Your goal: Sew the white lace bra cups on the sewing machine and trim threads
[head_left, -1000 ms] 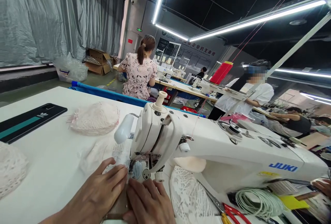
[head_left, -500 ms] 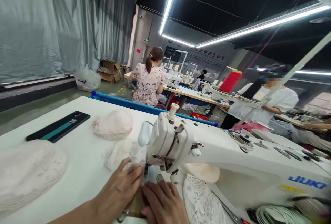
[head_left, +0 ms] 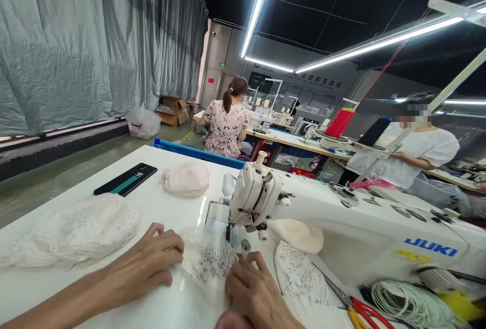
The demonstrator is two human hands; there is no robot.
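Two hands work one lace piece (head_left: 212, 263) at the near edge of the counter (head_left: 114, 293), directly under the needle of the sewing machine (head_left: 341, 222). Left hand (head_left: 146, 265): fingers curled, pressed flat on the lace's left margin. Right hand (head_left: 254, 293): fingers together, pressing the lace's right margin; nothing is pinched. Judged progress: the piece is positioned at the needle, with no finished seam visible.

Count:
- lace heaps, two: one at the left edge (head_left: 79, 228), one toward the far edge (head_left: 186, 179)
- phone (head_left: 125, 179), one
- scissors (head_left: 357, 309), one
- cord coil (head_left: 406, 303), one
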